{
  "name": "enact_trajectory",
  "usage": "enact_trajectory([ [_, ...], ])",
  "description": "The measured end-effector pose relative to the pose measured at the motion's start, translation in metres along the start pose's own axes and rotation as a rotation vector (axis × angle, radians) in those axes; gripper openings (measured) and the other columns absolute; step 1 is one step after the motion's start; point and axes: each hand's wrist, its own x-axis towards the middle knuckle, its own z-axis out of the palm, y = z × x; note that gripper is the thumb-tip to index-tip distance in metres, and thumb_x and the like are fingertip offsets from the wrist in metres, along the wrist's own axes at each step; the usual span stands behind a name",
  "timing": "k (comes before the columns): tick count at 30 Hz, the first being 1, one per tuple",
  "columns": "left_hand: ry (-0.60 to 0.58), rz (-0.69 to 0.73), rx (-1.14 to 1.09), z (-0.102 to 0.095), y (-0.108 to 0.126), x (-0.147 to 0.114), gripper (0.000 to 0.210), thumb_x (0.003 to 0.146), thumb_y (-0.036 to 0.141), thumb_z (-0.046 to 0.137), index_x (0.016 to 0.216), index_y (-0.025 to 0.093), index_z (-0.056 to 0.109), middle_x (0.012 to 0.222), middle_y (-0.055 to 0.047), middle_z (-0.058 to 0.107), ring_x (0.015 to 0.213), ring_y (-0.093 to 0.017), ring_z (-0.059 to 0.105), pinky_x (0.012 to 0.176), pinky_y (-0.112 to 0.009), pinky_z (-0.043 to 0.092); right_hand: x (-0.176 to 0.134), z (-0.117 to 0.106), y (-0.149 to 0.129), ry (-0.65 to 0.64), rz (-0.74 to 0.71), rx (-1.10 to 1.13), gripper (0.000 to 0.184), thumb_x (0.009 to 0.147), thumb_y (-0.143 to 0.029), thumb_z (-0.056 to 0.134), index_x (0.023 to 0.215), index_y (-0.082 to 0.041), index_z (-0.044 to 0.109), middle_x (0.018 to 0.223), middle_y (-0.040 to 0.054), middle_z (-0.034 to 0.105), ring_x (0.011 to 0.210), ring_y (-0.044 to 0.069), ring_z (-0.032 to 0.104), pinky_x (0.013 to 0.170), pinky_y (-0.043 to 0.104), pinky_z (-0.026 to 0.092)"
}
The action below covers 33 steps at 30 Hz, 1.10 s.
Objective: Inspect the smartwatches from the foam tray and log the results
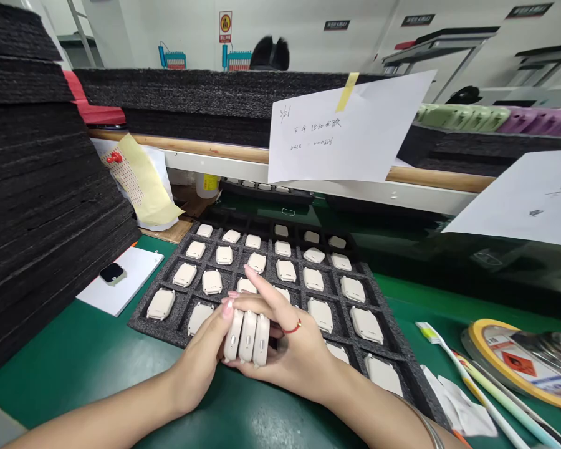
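Three cream smartwatch cases stand side by side in a row, their side buttons facing me. My left hand presses on the row from the left, with its thumb and fingers at the top near the first case. From the right, my right hand wraps around the row; its index finger points up and away. Under and beyond both hands lies a black foam tray with compartments. Many hold a similar cream case. My hands hide part of the tray's front rows.
At left, a dark-faced watch lies on a white pad beside stacked black foam sheets. Toothbrushes, white wipes and a round yellow-rimmed tin are at right. A shelf with hanging paper crosses behind.
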Motion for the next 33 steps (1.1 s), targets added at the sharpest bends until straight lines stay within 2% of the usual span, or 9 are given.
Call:
enact_trajectory([
  [5, -0.034, 0.034, 0.067, 0.0031, 0.0081, -0.0017, 0.052, 0.092, 0.062, 0.048, 0.119, 0.021, 0.066, 0.108, -0.006, 0.069, 0.099, -0.022, 0.061, 0.085, -0.03, 0.048, 0.0012, -0.0027, -0.0002, 0.004, 0.004, 0.078, 0.109, 0.072, -0.02, 0.084, 0.157, -0.028, 0.016, 0.123, 0.0047, 0.07, 0.122, 0.022, 0.063, 0.108, 0.034, 0.049],
  [9, -0.015, 0.061, 0.084, 0.0036, 0.0087, -0.002, 0.05, 0.09, 0.063, 0.052, 0.111, 0.02, 0.069, 0.09, -0.003, 0.067, 0.091, -0.019, 0.06, 0.093, -0.032, 0.046, 0.0011, -0.0039, 0.0, -0.01, 0.004, 0.094, 0.11, 0.071, -0.018, 0.083, 0.157, -0.028, 0.015, 0.125, 0.0045, 0.069, 0.12, 0.02, 0.064, 0.112, 0.035, 0.045],
  [12, -0.004, 0.063, 0.113, 0.0028, 0.0072, -0.0028, 0.052, 0.09, 0.064, 0.05, 0.111, 0.02, 0.068, 0.082, -0.003, 0.066, 0.083, -0.018, 0.06, 0.084, -0.031, 0.048, 0.0013, -0.0049, -0.0002, -0.017, 0.004, 0.084, 0.107, 0.074, -0.02, 0.082, 0.157, -0.028, 0.015, 0.128, 0.0054, 0.068, 0.121, 0.021, 0.064, 0.113, 0.036, 0.045],
  [17, -0.017, 0.059, 0.156, 0.0019, 0.0056, -0.0045, 0.055, 0.092, 0.065, 0.044, 0.114, 0.02, 0.065, 0.101, -0.007, 0.068, 0.091, -0.021, 0.062, 0.073, -0.028, 0.048, 0.0014, -0.0053, -0.0002, -0.024, 0.002, 0.072, 0.105, 0.074, -0.021, 0.082, 0.157, -0.03, 0.017, 0.138, 0.0077, 0.061, 0.122, 0.023, 0.063, 0.111, 0.037, 0.047],
  [23, -0.017, 0.069, 0.174, 0.0028, 0.0059, -0.0052, 0.056, 0.092, 0.066, 0.042, 0.111, 0.018, 0.065, 0.095, -0.007, 0.069, 0.089, -0.02, 0.061, 0.073, -0.027, 0.048, 0.0007, -0.0041, 0.0004, -0.017, 0.007, 0.087, 0.107, 0.073, -0.02, 0.082, 0.157, -0.028, 0.016, 0.127, 0.0059, 0.068, 0.121, 0.022, 0.064, 0.112, 0.037, 0.046],
  [27, -0.013, 0.055, 0.149, 0.0035, 0.007, -0.0049, 0.054, 0.093, 0.065, 0.043, 0.112, 0.02, 0.066, 0.097, -0.006, 0.068, 0.088, -0.019, 0.06, 0.075, -0.027, 0.048, 0.0015, -0.0045, -0.0004, -0.023, 0.024, 0.119, 0.111, 0.071, -0.016, 0.084, 0.157, -0.03, 0.016, 0.126, 0.0041, 0.068, 0.123, 0.019, 0.062, 0.111, 0.033, 0.046],
  [30, -0.007, 0.019, 0.076, 0.003, 0.0078, -0.0043, 0.048, 0.094, 0.061, 0.046, 0.115, 0.023, 0.066, 0.097, -0.003, 0.067, 0.086, -0.017, 0.059, 0.076, -0.026, 0.048, 0.002, -0.0051, -0.0014, -0.029, 0.044, 0.144, 0.113, 0.069, -0.014, 0.085, 0.157, -0.031, 0.016, 0.127, 0.0037, 0.068, 0.123, 0.019, 0.062, 0.108, 0.029, 0.048],
  [33, -0.048, 0.038, 0.05, 0.0024, 0.0097, -0.0042, 0.046, 0.091, 0.06, 0.053, 0.116, 0.024, 0.067, 0.1, -0.003, 0.067, 0.09, -0.018, 0.059, 0.08, -0.026, 0.049, 0.0018, -0.0051, -0.0016, -0.019, 0.035, 0.136, 0.112, 0.069, -0.015, 0.085, 0.157, -0.03, 0.017, 0.128, 0.0044, 0.068, 0.123, 0.02, 0.063, 0.11, 0.032, 0.047],
])
